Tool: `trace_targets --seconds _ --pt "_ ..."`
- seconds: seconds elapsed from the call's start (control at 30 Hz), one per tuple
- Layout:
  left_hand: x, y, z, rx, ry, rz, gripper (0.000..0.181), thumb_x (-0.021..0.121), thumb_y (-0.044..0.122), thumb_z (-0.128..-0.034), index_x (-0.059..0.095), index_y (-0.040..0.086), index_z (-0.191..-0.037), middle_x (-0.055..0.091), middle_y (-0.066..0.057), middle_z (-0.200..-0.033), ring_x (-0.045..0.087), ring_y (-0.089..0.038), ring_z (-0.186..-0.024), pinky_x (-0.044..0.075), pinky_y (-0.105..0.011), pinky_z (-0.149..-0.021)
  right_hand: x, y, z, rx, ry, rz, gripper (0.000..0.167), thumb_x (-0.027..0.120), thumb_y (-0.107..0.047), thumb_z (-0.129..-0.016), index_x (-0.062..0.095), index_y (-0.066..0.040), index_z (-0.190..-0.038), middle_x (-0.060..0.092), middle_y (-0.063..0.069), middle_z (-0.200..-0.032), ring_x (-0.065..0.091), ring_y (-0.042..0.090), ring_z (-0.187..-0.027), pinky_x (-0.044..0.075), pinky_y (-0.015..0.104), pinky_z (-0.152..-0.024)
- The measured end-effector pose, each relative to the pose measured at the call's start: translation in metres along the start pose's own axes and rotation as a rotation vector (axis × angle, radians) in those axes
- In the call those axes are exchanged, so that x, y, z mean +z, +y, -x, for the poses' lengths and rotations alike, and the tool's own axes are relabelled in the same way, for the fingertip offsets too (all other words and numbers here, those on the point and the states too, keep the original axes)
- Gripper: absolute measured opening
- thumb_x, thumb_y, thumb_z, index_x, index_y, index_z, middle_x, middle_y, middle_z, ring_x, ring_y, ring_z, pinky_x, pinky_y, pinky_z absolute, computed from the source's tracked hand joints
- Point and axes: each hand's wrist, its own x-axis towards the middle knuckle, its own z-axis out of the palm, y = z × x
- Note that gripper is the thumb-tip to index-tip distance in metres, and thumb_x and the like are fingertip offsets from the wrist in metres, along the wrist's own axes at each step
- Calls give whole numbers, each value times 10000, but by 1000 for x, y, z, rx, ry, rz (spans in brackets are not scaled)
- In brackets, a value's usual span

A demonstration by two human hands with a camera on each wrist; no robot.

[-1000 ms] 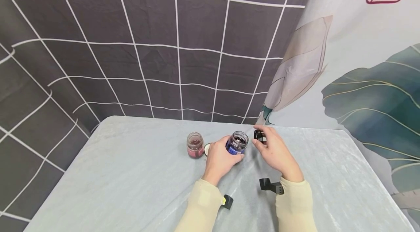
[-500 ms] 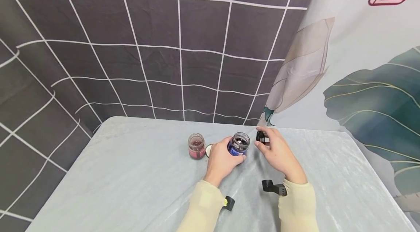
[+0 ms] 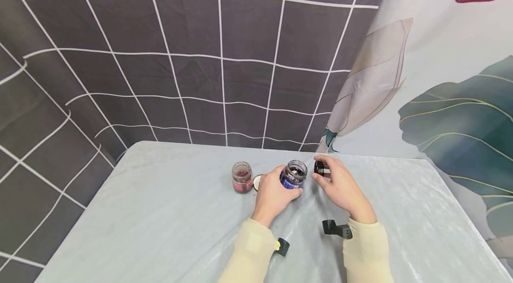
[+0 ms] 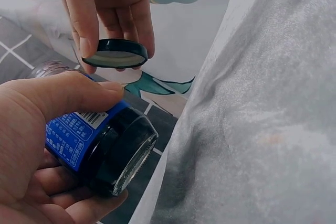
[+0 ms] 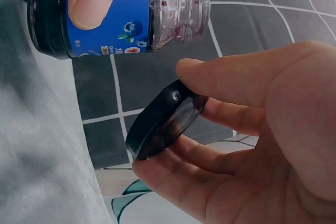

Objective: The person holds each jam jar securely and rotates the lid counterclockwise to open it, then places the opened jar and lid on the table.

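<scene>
In the head view, my left hand (image 3: 275, 194) grips a glass jam jar (image 3: 293, 175) with a blue blueberry label. The jar's mouth is uncovered, with dark contents inside. Its base is lifted off the cloth, as the left wrist view shows. To the right of the jar, my right hand (image 3: 340, 185) pinches a black jar lid (image 3: 319, 168) between thumb and fingers. A gap separates lid and jar in the right wrist view, where the lid (image 5: 163, 121) is tilted. Left of my left hand stands an uncovered jar (image 3: 242, 178) with a pink-red label.
Another lid (image 3: 258, 182), white inside, lies beside the pink-labelled jar, partly hidden by my left hand. A grey cloth (image 3: 168, 212) covers the table. Behind it hang a dark gridded curtain (image 3: 192, 78) and a leaf-patterned curtain (image 3: 433, 74).
</scene>
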Motion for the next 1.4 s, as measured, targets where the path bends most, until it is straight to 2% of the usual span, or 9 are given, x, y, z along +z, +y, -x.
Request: trace_targets --seconds 0.27,0.47,0.9,1.4 --pt "0 1 0 -9 3 5 587 895 324 -658 702 148 -1184 743 12 -1001 668 -186 -878 528 -349 -817 0 0 -1 -11 -3 23 449 686 -42 -922 520 75 -1322 550 312 -1263 583 444 -1145 503 556 -941" --pt "0 0 1 -15 10 7 602 896 325 -661 695 129 -1193 742 -2 -1020 665 -204 -897 526 -359 -829 3 1 -2 -35 -10 -3 436 704 -20 -901 525 82 -1286 571 285 -1208 605 437 -1111 502 557 -946" --pt "2 -2 1 -30 17 16 631 898 314 -656 686 120 -1218 741 -12 -1055 664 -237 -950 520 -375 -862 11 10 1 -68 4 -20 452 713 35 -868 529 102 -1275 545 290 -1210 581 427 -1125 511 536 -950" --pt "5 -2 1 -19 10 43 658 895 271 -654 665 93 -1245 741 -52 -1062 690 -225 -954 537 -365 -870 12 18 3 -36 -6 -27 481 719 33 -856 522 106 -1289 522 305 -1227 607 444 -1108 506 521 -963"
